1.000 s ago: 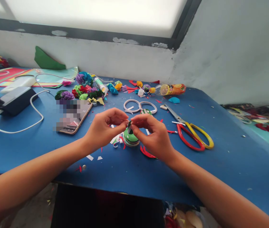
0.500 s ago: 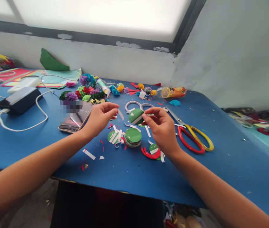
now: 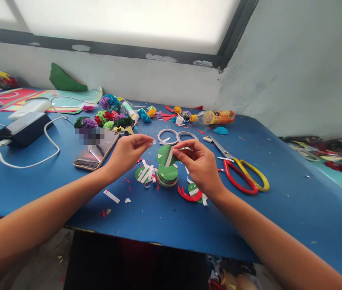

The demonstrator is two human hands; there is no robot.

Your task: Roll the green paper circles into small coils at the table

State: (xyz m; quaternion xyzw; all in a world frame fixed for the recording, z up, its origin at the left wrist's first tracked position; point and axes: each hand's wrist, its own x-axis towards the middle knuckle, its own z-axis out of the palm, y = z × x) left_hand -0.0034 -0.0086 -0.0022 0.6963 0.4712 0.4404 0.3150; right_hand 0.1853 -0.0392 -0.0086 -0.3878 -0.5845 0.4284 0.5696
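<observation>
My right hand pinches a green paper disc with a white strip across it, held just above the blue table. My left hand hovers to the left of the disc with thumb and fingertips pinched together; a tiny white scrap may be between them, too small to be sure. Below the disc lies a stack of green paper discs. White paper strips and red scraps lie scattered around the stack.
Red-and-yellow scissors lie right of my right hand. A phone sits left of my left hand, and a power bank with a white cable farther left. Paper flowers, white rings and an orange bottle lie behind.
My hands, together over the stack a second ago, have separated. The right hand lifted the green disc clear; the left drew back to the left with pinched fingers.
</observation>
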